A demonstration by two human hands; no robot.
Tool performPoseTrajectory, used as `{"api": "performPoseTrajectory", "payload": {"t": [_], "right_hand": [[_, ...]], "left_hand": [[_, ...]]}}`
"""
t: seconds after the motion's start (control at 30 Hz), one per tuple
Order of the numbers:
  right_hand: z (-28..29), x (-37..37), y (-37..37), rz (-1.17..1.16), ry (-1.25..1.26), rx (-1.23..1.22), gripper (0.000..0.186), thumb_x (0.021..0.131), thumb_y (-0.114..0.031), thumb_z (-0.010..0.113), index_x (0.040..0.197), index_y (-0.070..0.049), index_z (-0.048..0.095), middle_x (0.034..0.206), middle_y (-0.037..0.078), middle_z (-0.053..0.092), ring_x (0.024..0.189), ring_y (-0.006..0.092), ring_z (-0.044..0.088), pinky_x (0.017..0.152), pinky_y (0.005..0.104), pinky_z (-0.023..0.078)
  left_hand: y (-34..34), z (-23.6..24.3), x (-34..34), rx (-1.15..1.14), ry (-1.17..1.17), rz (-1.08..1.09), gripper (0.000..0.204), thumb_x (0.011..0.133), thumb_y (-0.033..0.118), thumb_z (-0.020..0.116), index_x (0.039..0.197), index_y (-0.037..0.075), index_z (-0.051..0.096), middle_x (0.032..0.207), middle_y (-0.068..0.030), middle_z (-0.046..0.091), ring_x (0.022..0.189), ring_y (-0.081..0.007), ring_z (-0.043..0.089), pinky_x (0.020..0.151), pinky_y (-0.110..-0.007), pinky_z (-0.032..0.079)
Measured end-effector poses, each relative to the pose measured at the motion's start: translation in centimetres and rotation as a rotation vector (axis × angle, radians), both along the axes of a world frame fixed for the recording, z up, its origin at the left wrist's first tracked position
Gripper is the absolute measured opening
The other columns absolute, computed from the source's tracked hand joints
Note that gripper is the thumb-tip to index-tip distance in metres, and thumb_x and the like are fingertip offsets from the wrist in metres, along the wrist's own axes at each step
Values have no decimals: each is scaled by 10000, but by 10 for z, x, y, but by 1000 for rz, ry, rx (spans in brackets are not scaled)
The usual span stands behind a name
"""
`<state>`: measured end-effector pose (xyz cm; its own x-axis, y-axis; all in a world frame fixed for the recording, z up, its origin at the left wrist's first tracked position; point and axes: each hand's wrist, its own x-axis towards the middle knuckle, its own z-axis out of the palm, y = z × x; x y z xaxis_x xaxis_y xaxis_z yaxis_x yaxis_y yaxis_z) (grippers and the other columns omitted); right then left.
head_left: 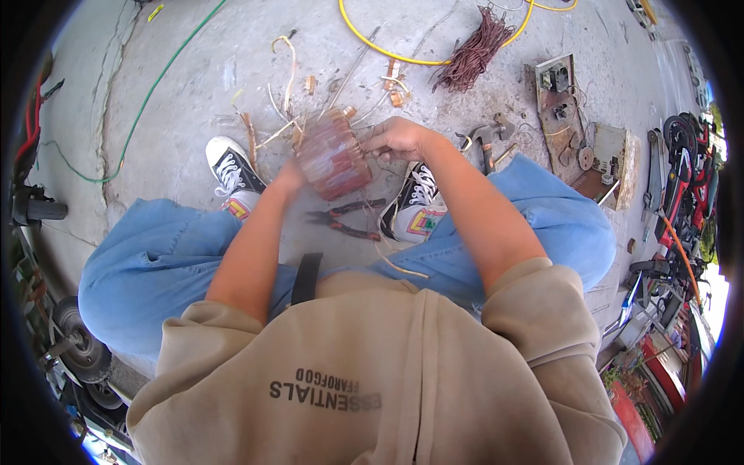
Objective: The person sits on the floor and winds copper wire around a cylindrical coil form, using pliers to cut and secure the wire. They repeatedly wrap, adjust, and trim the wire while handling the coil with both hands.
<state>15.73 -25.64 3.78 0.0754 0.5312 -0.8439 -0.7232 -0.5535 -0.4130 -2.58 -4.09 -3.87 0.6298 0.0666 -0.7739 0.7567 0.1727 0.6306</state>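
A rusty, reddish-brown ribbed block (333,157), perhaps a motor or transformer core, is held up between my feet and smeared by motion. My left hand (291,177), also blurred, grips its left side, with the fingers mostly hidden behind it. At its right edge, my right hand (399,139) has its fingers bent in a pinch; what lies between the fingertips is too small to tell. Below the block, dark-handled pliers (349,218) lie opened on the concrete between my shoes. A thin wire (397,266) trails down toward my lap.
A hammer (496,128) lies beyond my right knee. Copper pieces (397,98) and loose wires (288,74) are scattered ahead. Farther out are a dark red cord bundle (474,50), a yellow hose (387,53), a green hose (147,112) and an opened metal housing (556,108).
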Motion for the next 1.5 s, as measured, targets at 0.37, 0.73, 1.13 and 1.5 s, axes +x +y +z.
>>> {"api": "performPoseTrajectory", "payload": {"t": [0.37, 0.73, 1.13, 1.5], "right_hand": [[44, 4, 2, 199, -270, -341, 35, 732, 33, 604, 703, 39, 622, 639, 107, 587, 496, 144, 531, 390, 291, 392], [115, -30, -33, -469, 98, -210, 42, 734, -52, 506, 731, -72, 470, 596, 41, 451, 452, 134, 341, 434, 259, 281], [217, -53, -76, -1019, -378, 593, 410, 1018, -324, 440, 761, -46, 598, 570, 59, 479, 517, 146, 369, 523, 284, 315], [254, -64, 29, -361, -439, 767, 368, 1003, -256, 492, 1116, 74, 608, 888, 159, 656, 728, 159, 556, 665, 304, 473]], "left_hand": [[1, -10, -8, -262, 46, 264, 313, 957, 176, 550, 1230, 24, 571, 1187, -104, 628, 1052, -219, 608, 914, -381, 488], [-35, 102, 4, -313, -75, 693, 587, 936, 390, 548, 1353, -18, 473, 1271, -127, 590, 1143, -227, 565, 1003, -355, 397], [-38, 111, 23, -257, -177, 716, 632, 875, 421, 682, 1300, -25, 542, 1280, -142, 584, 1168, -222, 546, 987, -348, 411], [-54, 184, -3, 196, -739, 361, 311, 896, 133, 506, 1157, -35, 529, 966, -114, 589, 952, -207, 576, 897, -365, 452]]}}
